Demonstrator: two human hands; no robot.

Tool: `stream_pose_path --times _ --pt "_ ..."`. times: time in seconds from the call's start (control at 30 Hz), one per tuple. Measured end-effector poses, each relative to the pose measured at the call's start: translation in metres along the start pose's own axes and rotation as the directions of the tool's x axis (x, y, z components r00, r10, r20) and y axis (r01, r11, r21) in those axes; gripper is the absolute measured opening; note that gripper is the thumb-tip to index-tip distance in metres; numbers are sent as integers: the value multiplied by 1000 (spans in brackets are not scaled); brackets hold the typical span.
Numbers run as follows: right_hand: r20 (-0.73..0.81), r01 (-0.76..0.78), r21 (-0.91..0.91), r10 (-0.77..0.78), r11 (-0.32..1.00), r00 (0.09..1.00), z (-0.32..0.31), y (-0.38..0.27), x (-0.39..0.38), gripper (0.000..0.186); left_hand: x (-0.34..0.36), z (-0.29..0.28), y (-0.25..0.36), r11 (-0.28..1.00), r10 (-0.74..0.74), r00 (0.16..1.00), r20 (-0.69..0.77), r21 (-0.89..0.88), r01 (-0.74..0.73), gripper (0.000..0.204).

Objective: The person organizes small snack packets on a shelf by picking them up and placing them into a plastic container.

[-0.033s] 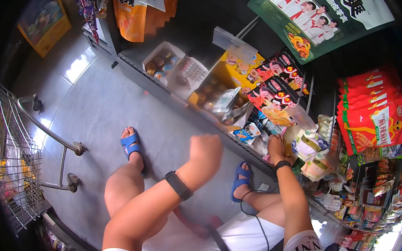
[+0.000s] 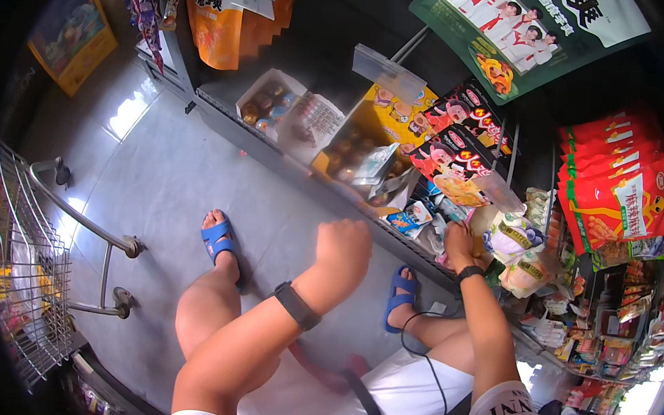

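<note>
My right hand (image 2: 458,245) is down among the small blue-and-white snack packets (image 2: 413,216) on the low grey shelf ledge (image 2: 274,152), fingers curled into the pile; from here I cannot tell whether it has closed on one packet or is only pressing on them, since the fingertips are hidden behind the back of the hand. My left hand (image 2: 342,249) is balled into a loose fist in the air above the grey tiled floor (image 2: 154,186), holding nothing that I can see, with a black band on its wrist.

Just beside the right hand, to its right, lie pale green-and-white pillow bags (image 2: 513,237), and behind it stand black-and-red display cartons (image 2: 461,151) and a yellow cardboard tray of wrapped sweets (image 2: 368,140).

To do this well, I judge I should pinch a single packet by its sealed edge, not the belly, so the neighbours do not slide off the ledge. I would bring the free left hand closer to steady the pile. The wire shopping trolley (image 2: 38,278) stands well apart to my left.
</note>
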State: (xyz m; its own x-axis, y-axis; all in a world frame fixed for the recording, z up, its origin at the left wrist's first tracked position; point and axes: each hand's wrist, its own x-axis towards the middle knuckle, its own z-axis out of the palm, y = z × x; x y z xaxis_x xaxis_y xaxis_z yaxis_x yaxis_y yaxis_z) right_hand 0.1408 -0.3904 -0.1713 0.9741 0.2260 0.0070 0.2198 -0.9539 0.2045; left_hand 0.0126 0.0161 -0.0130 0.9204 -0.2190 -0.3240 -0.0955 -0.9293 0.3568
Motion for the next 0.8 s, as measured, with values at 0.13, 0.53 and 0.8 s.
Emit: stream_pose_path --times 0.13,0.53,0.8 --pt "205 -151 57 136 987 969 -65 -52 -30 16 -13 -2 -10 1000 -24 984 -179 -21 20 37" --pt "270 -248 963 -329 107 905 -145 -127 -55 17 13 30 -10 925 140 987 -81 -345 -160 43" --pt "351 -360 894 -85 -265 933 -178 -142 -39 34 40 29 -11 592 64 995 -73 -800 -97 40"
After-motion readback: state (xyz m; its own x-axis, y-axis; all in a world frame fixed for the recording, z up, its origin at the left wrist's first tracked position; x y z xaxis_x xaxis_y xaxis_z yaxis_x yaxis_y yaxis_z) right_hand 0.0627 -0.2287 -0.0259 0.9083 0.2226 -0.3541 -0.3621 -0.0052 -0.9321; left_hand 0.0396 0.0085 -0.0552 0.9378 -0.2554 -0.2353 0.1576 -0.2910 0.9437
